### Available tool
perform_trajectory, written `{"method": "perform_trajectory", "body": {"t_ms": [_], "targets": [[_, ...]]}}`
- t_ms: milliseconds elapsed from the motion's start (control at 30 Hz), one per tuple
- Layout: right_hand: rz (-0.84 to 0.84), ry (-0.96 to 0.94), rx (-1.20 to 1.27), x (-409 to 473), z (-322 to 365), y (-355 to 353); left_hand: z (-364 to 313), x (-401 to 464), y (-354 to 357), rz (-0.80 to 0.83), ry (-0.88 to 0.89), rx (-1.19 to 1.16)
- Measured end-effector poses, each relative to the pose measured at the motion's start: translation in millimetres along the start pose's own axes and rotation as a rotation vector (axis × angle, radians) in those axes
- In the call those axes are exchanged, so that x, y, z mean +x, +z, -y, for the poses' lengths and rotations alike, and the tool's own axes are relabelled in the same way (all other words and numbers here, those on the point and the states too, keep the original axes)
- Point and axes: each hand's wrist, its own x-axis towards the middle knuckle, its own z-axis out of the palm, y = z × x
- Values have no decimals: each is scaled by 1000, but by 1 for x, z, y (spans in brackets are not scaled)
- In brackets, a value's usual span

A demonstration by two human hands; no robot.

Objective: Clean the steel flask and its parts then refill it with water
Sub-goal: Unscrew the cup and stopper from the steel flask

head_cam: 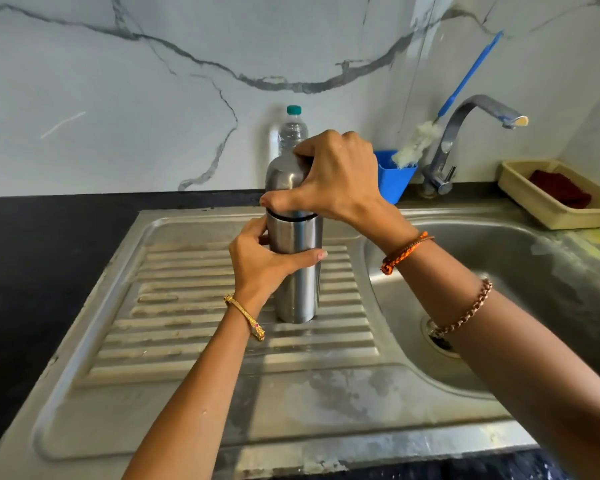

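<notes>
A tall steel flask (297,289) stands upright on the ribbed drainboard (194,327) of the steel sink. My left hand (260,261) wraps around the flask's body just below a dark seam line. My right hand (336,174) grips the flask's domed steel cap (283,176) from above, its thumb pressed along the seam. The top of the cap is hidden under my fingers.
A sink basin (520,271) with a drain lies to the right, a tap (465,133) behind it. A blue holder (394,178) with a blue-handled bottle brush (420,140), a clear plastic bottle (292,131) and a beige tray (548,206) with a red cloth stand at the back.
</notes>
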Motion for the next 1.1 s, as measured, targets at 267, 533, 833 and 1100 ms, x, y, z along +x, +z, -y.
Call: {"method": "perform_trajectory", "body": {"t_ms": [267, 533, 833, 1100], "targets": [[-28, -114, 158, 11, -14, 10, -1, 7, -3, 36, 9, 31], [45, -169, 178, 12, -12, -1, -6, 5, -9, 85, 7, 34], [3, 228, 573, -9, 15, 21, -7, -11, 2, 132, 16, -37], [-74, 128, 606, -1, 8, 26, 4, 8, -4, 180, -27, 26]]}}
